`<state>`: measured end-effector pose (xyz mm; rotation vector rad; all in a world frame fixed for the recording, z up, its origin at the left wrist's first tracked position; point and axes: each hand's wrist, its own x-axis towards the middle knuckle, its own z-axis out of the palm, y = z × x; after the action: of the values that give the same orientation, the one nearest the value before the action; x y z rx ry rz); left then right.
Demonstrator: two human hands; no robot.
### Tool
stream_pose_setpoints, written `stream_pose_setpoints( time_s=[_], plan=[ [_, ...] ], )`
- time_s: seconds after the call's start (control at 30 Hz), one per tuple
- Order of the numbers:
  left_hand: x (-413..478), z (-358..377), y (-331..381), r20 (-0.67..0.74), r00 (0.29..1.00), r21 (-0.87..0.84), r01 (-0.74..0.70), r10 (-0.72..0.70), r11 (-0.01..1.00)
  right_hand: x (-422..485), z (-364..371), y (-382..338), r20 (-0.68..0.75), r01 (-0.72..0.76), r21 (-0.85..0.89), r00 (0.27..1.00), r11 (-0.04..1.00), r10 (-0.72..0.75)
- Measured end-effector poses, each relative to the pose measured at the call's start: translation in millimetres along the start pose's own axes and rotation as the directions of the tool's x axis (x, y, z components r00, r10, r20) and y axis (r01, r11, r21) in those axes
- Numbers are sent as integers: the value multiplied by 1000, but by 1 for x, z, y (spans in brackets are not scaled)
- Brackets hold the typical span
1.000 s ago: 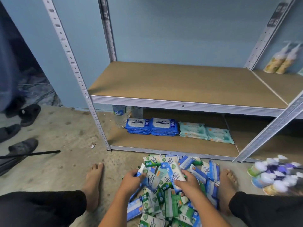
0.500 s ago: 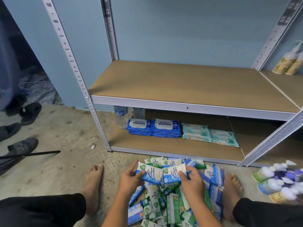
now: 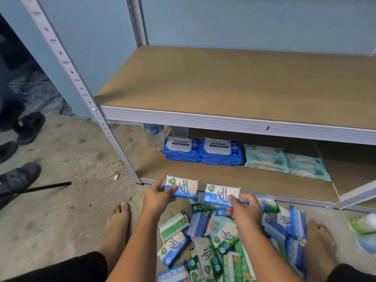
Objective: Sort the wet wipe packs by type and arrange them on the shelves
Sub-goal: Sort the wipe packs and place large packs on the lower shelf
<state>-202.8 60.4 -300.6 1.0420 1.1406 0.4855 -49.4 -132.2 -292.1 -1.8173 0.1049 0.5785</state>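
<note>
My left hand (image 3: 157, 197) pinches a small blue-and-white wipe pack (image 3: 183, 187) at its left end. A second blue-and-white pack (image 3: 220, 194) is held by my right hand (image 3: 245, 208) at its right end. Both packs hover just in front of the bottom shelf (image 3: 234, 180). Below them a heap of several blue and green small packs (image 3: 213, 241) lies on the floor between my feet. On the bottom shelf sit two stacks of dark blue antabax packs (image 3: 203, 149) and two pale teal packs (image 3: 284, 161). The middle shelf (image 3: 223, 84) is bare.
A water bottle (image 3: 155, 135) stands at the bottom shelf's left end, beside the grey upright post (image 3: 114, 143). Dark shoes (image 3: 20, 176) and a black rod (image 3: 40, 188) lie on the concrete floor to the left. Bottles (image 3: 364, 233) sit at the right edge.
Both hands have lifted one blue-and-white pack each out of the heap and moved them up and forward toward the bottom shelf. The view has tilted closer to the shelves.
</note>
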Motion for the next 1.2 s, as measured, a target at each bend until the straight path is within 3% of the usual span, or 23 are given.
stream_pose_setpoints(
  time_s=[0.37,0.5,0.7,0.87,1.2],
  plan=[
    [138,9,-17,-81,996,136,46,-35,990,110,117,23,-23,-43,-72,999,996,41],
    [176,5,-33,-110,994,293,43,-11,955,137,149,35,21,-3,-177,1000,984,7],
    [186,12,-36,-123,965,568,-122,230,814,149,168,43,55,132,-417,991,899,-120],
    [192,19,-38,-141,959,569,-125,246,813,150,169,47,28,232,-553,965,801,-260],
    [197,26,-38,-226,943,463,-116,244,879,152,167,55,18,240,-550,961,800,-276]
  ],
)
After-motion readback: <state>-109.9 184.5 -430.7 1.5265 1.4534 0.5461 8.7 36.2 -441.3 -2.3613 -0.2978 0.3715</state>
